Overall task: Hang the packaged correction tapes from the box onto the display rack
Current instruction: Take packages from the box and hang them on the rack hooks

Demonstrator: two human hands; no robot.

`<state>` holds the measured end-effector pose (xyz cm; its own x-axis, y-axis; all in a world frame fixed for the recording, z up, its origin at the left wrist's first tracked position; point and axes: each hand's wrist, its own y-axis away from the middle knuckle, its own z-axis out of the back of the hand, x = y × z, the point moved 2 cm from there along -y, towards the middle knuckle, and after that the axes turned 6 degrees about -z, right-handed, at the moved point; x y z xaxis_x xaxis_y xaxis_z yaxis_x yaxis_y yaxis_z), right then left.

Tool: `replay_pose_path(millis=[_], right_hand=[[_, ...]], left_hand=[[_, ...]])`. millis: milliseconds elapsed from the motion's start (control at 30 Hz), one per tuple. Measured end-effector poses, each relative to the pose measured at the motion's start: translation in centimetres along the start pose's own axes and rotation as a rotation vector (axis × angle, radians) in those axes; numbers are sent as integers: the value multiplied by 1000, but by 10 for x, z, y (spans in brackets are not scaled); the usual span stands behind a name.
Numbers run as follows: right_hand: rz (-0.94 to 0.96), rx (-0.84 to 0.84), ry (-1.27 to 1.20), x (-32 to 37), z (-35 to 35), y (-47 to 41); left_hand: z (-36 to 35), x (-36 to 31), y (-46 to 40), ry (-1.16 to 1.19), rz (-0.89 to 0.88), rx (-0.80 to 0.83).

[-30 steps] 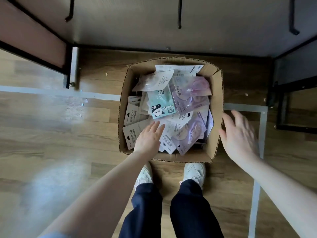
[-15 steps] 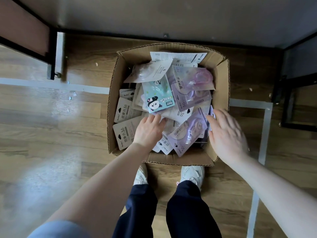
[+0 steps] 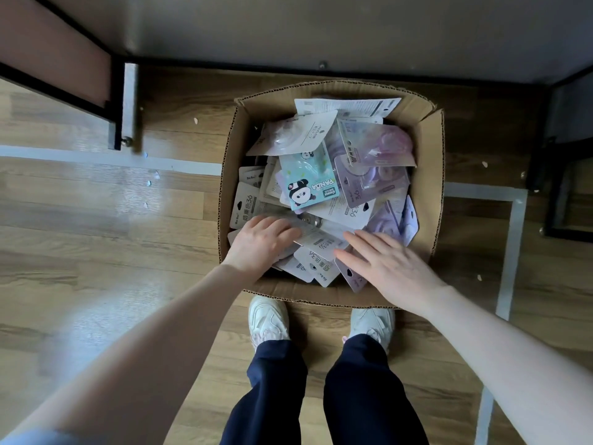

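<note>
An open cardboard box stands on the floor in front of my feet, full of packaged correction tapes. A teal panda package lies on top in the middle, and purple packages lie at the right. My left hand is inside the box at its near left, fingers curled over a blurred white correction tape package. My right hand lies flat with fingers spread on the packages at the near right. The display rack's grey back panel rises behind the box; its hooks are out of view.
Black rack legs stand at the left and at the right of the box. White tape lines run across the wooden floor. My white shoes touch the box's near wall.
My right hand came from outside the box's right wall in over the near-right packages. My left hand curled onto a white package. The camera dipped lower toward the box.
</note>
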<state>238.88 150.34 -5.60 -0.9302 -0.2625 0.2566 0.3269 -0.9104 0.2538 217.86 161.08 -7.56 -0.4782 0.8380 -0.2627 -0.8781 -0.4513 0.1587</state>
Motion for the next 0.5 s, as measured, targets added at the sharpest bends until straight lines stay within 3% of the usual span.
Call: replay_pose_path(millis=[133,267,500], right_hand=[[43,32,-42,8,3,-11],[45,48,-55,1,9,-17],[71,-19,-20,-12,15,6]], left_hand=[[1,5,2,17,-17,151],[1,9,3,31,210,356],[-2,23,3,69,375,421]])
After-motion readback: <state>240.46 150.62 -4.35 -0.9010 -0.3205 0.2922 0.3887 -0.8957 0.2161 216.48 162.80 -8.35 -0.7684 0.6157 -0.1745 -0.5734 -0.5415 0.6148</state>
